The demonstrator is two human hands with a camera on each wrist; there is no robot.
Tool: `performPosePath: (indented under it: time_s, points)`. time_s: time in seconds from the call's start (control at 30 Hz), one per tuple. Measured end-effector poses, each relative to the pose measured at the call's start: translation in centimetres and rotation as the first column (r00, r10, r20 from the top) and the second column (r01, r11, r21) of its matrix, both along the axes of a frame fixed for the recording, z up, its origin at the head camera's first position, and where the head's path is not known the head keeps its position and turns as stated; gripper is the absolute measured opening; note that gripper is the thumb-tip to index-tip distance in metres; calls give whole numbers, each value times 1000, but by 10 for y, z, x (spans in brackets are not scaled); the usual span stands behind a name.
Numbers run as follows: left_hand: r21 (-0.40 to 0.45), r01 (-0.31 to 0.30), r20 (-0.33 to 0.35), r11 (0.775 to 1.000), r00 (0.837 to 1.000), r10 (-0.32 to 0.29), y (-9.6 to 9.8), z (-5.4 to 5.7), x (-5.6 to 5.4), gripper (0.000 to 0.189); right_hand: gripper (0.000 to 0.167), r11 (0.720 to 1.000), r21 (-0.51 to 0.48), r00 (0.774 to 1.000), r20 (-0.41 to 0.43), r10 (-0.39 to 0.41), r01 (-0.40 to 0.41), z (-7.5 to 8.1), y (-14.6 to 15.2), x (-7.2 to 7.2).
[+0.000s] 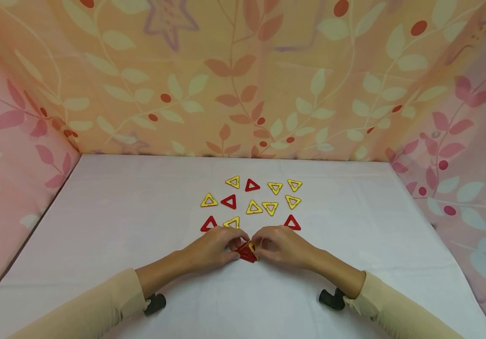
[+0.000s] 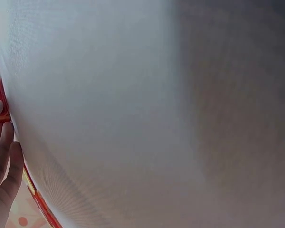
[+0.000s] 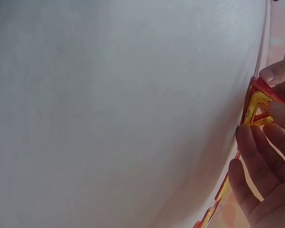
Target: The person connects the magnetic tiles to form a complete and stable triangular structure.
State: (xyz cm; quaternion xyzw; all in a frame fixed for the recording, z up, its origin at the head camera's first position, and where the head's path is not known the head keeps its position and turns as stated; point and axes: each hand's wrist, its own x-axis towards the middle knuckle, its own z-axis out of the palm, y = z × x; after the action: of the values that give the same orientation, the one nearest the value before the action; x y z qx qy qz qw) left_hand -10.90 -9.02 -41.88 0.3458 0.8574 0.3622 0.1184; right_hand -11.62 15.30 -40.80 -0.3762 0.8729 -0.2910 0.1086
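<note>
My left hand (image 1: 214, 246) and right hand (image 1: 286, 246) meet near the front middle of the white table. Between their fingertips stand red (image 1: 247, 254) and yellow triangular magnetic tiles (image 3: 256, 100), tilted together edge to edge like a small pyramid. The left thumb and fingers pinch the red side, whose frame (image 2: 4, 107) shows at the edge of the left wrist view. On the other side, the right thumb and fingers pinch the yellow tile. The tiles' far faces are partly hidden by the fingers.
Several loose triangular tiles lie flat beyond the hands, among them a yellow one (image 1: 254, 213) and a red one (image 1: 247, 189). Two more red tiles, at left (image 1: 203, 230) and right (image 1: 292, 228), lie close to the hands. Patterned cloth walls (image 1: 243, 94) surround the table.
</note>
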Motion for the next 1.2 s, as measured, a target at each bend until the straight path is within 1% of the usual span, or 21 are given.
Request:
performPosePath:
  time_s: [0.13,0.23,0.37,0.5,0.6,0.67,0.83,1.0,1.2]
  points:
    - [-15,1,-17,1000,1000,-1,-1,3,-2,36,23,1000,-1,1000,16,7,-7,2,2,-2]
    - [-26,-5,-53,1000,999,4,-2,7,-4,36,23,1000,6,1000,18,-6,6,5,4,-6]
    - [-37,-32,-67,999,997,29,-5,14,-10,41,25,999,11,999,-11,-33,33,9,6,-19]
    - [-44,-90,-44,995,995,88,-7,18,-18,49,34,998,26,998,-30,-62,63,13,8,-35]
    - [-59,-124,-43,990,992,122,-9,17,-25,53,42,994,60,995,-31,-94,96,14,9,-46]
    - [-66,-136,-50,988,990,133,-11,15,-29,55,45,991,75,993,-41,-108,111,13,10,-52]
    - [-53,-150,-71,987,987,146,-13,13,-37,55,47,989,80,992,-41,-121,123,11,8,-68]
    - [-67,-152,-57,986,987,148,-13,11,-42,58,49,987,105,992,-16,-121,122,10,6,-77]
    - [-101,-147,-78,984,987,139,-13,6,-47,60,50,987,125,995,-3,-101,100,4,2,-86]
